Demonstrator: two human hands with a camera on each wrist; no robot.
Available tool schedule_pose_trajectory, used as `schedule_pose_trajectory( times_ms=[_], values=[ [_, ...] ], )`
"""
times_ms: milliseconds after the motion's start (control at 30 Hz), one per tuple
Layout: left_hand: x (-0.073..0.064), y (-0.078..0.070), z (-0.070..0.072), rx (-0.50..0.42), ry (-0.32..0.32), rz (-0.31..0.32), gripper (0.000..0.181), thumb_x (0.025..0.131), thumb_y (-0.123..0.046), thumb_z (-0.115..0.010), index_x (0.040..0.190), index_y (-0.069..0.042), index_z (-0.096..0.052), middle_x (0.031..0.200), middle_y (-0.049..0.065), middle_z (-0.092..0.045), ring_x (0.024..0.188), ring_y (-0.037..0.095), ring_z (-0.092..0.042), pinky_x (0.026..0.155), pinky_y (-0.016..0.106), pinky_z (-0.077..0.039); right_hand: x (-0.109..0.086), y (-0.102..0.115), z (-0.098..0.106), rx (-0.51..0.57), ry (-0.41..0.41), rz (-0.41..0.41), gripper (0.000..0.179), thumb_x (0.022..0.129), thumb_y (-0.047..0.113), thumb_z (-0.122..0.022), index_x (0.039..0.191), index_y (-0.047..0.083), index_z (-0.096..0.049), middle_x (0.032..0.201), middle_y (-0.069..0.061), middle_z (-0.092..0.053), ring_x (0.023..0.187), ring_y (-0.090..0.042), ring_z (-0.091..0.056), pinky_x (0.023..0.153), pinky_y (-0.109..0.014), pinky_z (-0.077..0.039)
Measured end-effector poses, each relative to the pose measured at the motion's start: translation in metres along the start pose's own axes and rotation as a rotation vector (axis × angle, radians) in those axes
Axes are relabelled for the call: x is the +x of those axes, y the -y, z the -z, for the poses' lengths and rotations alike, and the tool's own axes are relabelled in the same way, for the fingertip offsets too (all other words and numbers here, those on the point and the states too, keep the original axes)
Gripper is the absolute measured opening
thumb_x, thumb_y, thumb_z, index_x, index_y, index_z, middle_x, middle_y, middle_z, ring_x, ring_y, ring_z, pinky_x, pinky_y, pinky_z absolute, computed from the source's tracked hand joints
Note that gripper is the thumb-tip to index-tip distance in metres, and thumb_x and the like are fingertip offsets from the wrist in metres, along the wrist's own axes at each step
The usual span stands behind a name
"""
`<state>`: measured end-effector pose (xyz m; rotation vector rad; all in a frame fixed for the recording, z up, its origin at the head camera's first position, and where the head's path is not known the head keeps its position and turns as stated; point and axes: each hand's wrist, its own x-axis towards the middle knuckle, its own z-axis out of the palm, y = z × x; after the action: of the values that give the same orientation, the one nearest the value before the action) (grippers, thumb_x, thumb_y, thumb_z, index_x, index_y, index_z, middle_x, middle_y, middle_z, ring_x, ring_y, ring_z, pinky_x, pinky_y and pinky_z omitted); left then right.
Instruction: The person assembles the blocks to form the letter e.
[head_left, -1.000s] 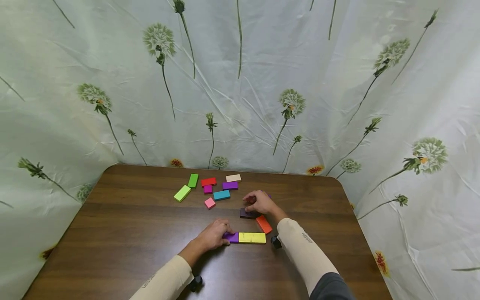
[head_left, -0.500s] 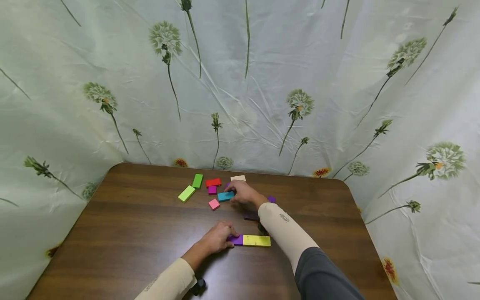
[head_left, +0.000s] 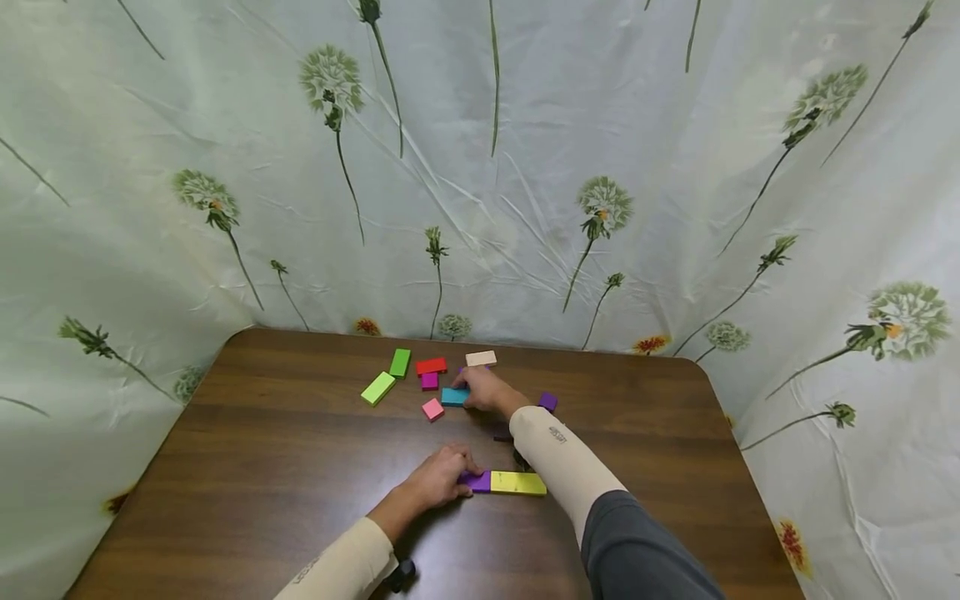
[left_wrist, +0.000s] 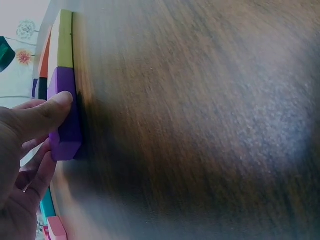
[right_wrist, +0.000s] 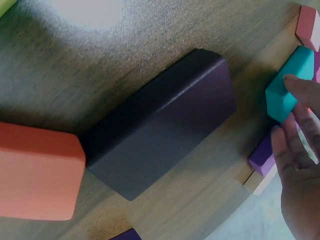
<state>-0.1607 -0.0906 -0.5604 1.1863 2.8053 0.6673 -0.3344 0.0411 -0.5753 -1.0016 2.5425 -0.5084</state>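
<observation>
- At the near middle of the brown table (head_left: 247, 467), my left hand (head_left: 438, 479) pinches the purple block (head_left: 476, 481), thumb on its near face in the left wrist view; the yellow block (head_left: 518, 483) butts against it at its 3 o'clock, a two-piece row.
- My right hand (head_left: 483, 389) reaches to 12 o'clock of that row, its fingertips (right_wrist: 295, 87) touching the teal block (head_left: 454, 397); whether they grip it yet, I cannot tell.
- Judged from the layout, the work looks early: two blocks joined, the rest loose.
- Between the hands, the dark purple block (right_wrist: 165, 122) lies with an orange block (right_wrist: 40, 172) touching its end, mostly hidden by my sleeve in the head view.
- Count of loose pieces, far cluster: two green blocks (head_left: 378, 388), one red (head_left: 431, 366), one cream (head_left: 481, 358), one magenta (head_left: 429, 381), one pink (head_left: 432, 409), one teal, one small purple cube (head_left: 547, 402) at 3 o'clock of my right hand.
- A further purple piece shows by my right hand only in the wrist view.
</observation>
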Motion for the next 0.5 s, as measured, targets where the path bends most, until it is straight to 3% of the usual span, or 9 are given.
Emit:
schedule_pose_trajectory(
  times_ms=[33, 167, 500],
  values=[
    [0.0, 0.0, 0.0, 0.002, -0.003, -0.006, 0.026, 0.071, -0.015, -0.084, 0.094, -0.006, -0.076, 0.086, 0.001, -0.064, 0.087, 0.019, -0.059, 0.08, 0.03, -0.048, -0.008, 0.013, 0.01, 0.001, 0.016, -0.036, 0.035, 0.075, -0.002, -0.076, 0.109, 0.003, -0.071, 0.106, -0.006, -0.069, 0.1, -0.016, -0.062, 0.086, -0.026, -0.049],
    [0.001, 0.001, 0.0, -0.006, 0.005, 0.002, 0.026, 0.071, -0.013, -0.084, 0.094, -0.005, -0.076, 0.086, 0.001, -0.063, 0.086, 0.019, -0.059, 0.08, 0.03, -0.048, -0.028, 0.035, 0.023, -0.021, -0.001, -0.04, 0.029, 0.078, -0.002, -0.073, 0.107, 0.0, -0.069, 0.105, -0.011, -0.07, 0.099, -0.02, -0.063, 0.086, -0.027, -0.049],
    [0.0, 0.002, -0.001, -0.001, 0.004, -0.009, 0.027, 0.071, -0.013, -0.084, 0.095, -0.006, -0.076, 0.085, 0.0, -0.062, 0.087, 0.02, -0.059, 0.081, 0.031, -0.048, -0.041, 0.041, 0.025, -0.006, 0.038, -0.04, 0.031, 0.078, 0.004, -0.076, 0.108, 0.002, -0.07, 0.104, -0.009, -0.07, 0.097, -0.02, -0.062, 0.084, -0.031, -0.049]
  ],
)
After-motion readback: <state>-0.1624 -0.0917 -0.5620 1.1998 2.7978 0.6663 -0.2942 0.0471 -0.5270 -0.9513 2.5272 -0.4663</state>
